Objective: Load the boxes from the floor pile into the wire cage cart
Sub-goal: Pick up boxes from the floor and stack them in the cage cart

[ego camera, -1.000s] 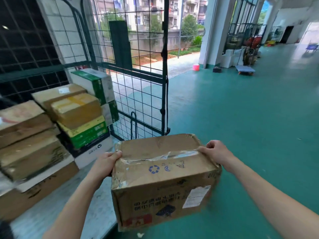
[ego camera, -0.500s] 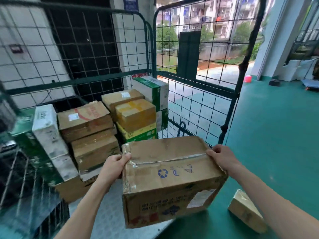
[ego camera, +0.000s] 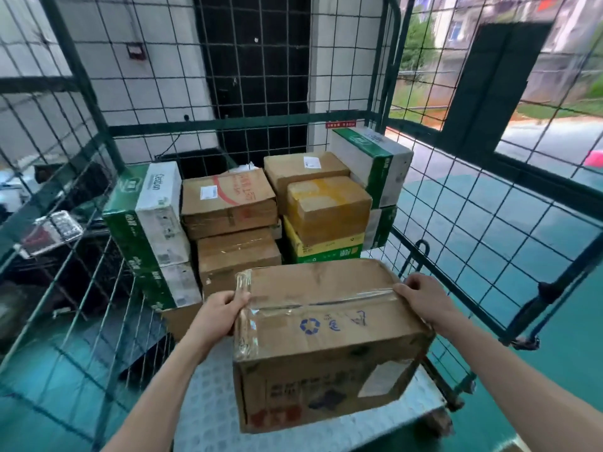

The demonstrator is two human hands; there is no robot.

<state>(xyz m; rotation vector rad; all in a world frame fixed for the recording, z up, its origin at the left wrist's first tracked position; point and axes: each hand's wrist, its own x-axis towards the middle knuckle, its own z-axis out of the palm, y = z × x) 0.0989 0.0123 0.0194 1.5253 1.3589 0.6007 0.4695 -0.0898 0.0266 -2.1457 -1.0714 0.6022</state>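
I hold a taped brown cardboard box with a blue recycling mark in front of me, over the front part of the wire cage cart's metal floor. My left hand grips its left end and my right hand grips its right end. Inside the green wire cage cart, several boxes are stacked at the back: green-and-white cartons on the left, brown boxes in the middle, a yellow-taped box and another green-and-white carton on the right.
Green mesh walls close the cart's left, back and right sides. The floor outside is teal. A tiled wall and dark doorway stand behind the cart.
My view has turned left and closer, so the cart now faces me squarely. The box in my hands has moved over the cart's floor toward the stacked boxes.
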